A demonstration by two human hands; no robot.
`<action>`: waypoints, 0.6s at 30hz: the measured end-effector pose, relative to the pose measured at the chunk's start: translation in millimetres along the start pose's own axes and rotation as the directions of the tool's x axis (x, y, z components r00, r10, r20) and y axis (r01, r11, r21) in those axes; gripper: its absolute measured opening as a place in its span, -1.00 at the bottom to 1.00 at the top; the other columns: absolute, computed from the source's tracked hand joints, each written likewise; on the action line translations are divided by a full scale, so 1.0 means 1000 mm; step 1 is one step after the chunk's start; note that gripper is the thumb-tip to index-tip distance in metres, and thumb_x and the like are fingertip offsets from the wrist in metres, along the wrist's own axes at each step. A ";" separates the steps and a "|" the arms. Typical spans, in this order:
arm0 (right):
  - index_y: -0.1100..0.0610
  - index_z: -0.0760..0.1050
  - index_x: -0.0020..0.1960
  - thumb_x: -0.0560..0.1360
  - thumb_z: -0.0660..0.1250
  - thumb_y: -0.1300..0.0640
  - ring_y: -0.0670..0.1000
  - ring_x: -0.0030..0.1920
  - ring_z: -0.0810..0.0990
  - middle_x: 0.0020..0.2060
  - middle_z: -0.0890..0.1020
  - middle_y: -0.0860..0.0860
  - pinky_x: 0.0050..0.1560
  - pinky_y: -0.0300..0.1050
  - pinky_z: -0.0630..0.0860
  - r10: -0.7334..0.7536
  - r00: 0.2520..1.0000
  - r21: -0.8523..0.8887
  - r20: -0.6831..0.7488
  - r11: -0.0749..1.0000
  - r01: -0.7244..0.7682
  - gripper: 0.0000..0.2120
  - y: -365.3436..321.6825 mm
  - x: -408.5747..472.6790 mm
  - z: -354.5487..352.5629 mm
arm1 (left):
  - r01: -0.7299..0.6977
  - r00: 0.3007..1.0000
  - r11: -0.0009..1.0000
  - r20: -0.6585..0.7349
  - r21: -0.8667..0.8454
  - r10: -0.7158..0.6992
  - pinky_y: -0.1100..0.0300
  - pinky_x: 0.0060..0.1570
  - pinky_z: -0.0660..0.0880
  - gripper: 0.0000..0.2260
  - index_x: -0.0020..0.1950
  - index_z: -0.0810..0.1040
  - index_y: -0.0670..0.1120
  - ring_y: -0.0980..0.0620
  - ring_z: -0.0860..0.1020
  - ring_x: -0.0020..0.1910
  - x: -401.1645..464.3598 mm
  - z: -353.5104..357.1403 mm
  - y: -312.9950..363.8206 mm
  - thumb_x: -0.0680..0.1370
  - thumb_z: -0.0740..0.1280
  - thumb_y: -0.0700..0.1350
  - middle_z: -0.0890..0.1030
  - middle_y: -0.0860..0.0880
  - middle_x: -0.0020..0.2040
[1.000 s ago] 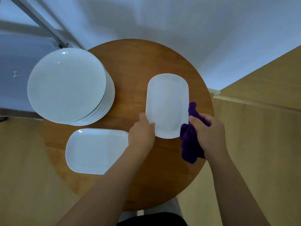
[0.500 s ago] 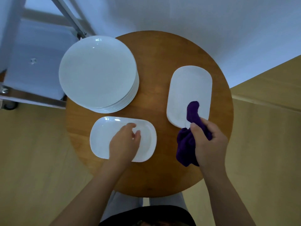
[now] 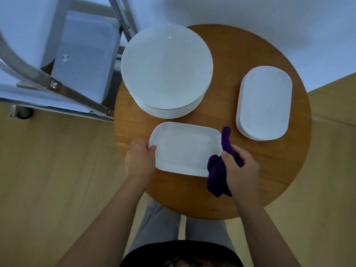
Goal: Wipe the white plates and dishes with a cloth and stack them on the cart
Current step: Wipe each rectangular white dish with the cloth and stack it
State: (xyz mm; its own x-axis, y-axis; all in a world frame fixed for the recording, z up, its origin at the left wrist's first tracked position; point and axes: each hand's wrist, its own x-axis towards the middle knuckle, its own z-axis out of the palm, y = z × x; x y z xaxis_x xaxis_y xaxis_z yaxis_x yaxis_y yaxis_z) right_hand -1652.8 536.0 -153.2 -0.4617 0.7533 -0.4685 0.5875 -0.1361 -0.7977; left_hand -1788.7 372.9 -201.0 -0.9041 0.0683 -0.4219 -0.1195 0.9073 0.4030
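Step in hand, as judged: wiping the oblong dish (image 3: 185,149) at lower centre of the round surface (image 3: 269,180). Advise steady edge pressure and full overlapping passes. Left hand (image 3: 139,158) pinches the dish's left rim, thumb on top. Right hand (image 3: 240,166) grips the purple cloth (image 3: 218,174) at the dish's right end. Round plate stack (image 3: 166,70) upper centre; cart (image 3: 57,74) upper left.

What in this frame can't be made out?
Head view, the only one:
- Plate count in the round stack: edges too fine.
- Oblong dish right end: hidden by the cloth and right hand.
- Left hand fingertips: under the dish rim.
- Cart: cut off by the left edge.
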 end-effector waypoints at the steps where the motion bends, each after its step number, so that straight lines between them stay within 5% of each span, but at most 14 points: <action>1: -0.18 0.40 0.04 0.49 0.35 0.14 -0.16 -0.11 0.53 -0.08 0.51 -0.23 -0.28 -0.38 0.41 0.011 1.000 -0.006 -0.016 1.000 -0.011 -0.74 0.001 -0.001 0.002 | -0.005 1.000 1.000 -0.003 0.003 0.005 0.26 -0.38 0.26 -0.88 -0.14 0.42 -0.06 0.09 0.41 -0.28 -0.001 -0.001 0.000 0.56 0.32 -0.10 0.47 -0.02 -0.19; 9: -0.11 0.43 0.09 0.49 0.34 0.17 -0.06 -0.04 0.53 -0.04 0.55 -0.15 -0.09 -0.15 0.53 0.065 0.989 0.056 -0.136 0.997 -0.058 -0.74 -0.003 0.000 0.003 | -0.026 0.999 0.999 0.024 0.027 0.025 0.17 -0.25 0.36 -0.88 -0.14 0.41 -0.08 0.01 0.49 -0.20 -0.002 -0.008 0.003 0.57 0.28 -0.12 0.53 -0.07 -0.16; 13: -0.11 0.44 0.09 0.49 0.34 0.18 -0.06 -0.04 0.54 -0.05 0.56 -0.15 -0.15 -0.21 0.50 0.062 0.985 0.072 -0.161 0.996 -0.051 -0.74 -0.005 -0.002 -0.003 | -0.084 0.996 0.996 -0.016 0.019 0.084 0.24 -0.32 0.33 -0.86 -0.15 0.38 -0.07 0.08 0.44 -0.30 -0.004 -0.014 0.004 0.57 0.28 -0.12 0.48 -0.02 -0.21; 16: -0.04 0.46 0.18 0.49 0.34 0.16 -0.06 -0.04 0.54 -0.01 0.56 -0.10 -0.19 -0.26 0.47 0.078 0.979 0.075 -0.189 0.995 -0.065 -0.72 -0.004 -0.004 -0.007 | -0.123 0.992 0.987 -0.008 -0.107 0.123 0.29 -0.39 0.29 -0.86 -0.15 0.35 -0.04 0.13 0.39 -0.34 -0.002 -0.020 0.007 0.56 0.29 -0.13 0.41 0.04 -0.27; 18: -0.02 0.46 0.20 0.49 0.34 0.16 -0.06 -0.03 0.53 0.01 0.57 -0.09 -0.17 -0.24 0.49 0.094 0.975 0.084 -0.200 0.993 -0.078 -0.70 -0.003 -0.005 -0.008 | -0.025 0.994 0.960 0.097 -0.277 0.054 0.27 -0.35 0.33 -0.88 -0.11 0.33 -0.02 0.11 0.41 -0.27 -0.001 -0.022 0.008 0.56 0.26 -0.15 0.42 0.04 -0.23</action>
State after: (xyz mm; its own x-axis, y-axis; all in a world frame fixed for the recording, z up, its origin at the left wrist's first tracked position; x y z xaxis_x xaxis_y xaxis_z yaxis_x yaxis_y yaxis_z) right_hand -1647.0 537.6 -145.5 -0.2625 0.8504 -0.4560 0.5639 -0.2483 -0.7876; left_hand -1798.2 371.3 -179.8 -0.8649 0.1574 -0.4766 -0.2059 0.7547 0.6229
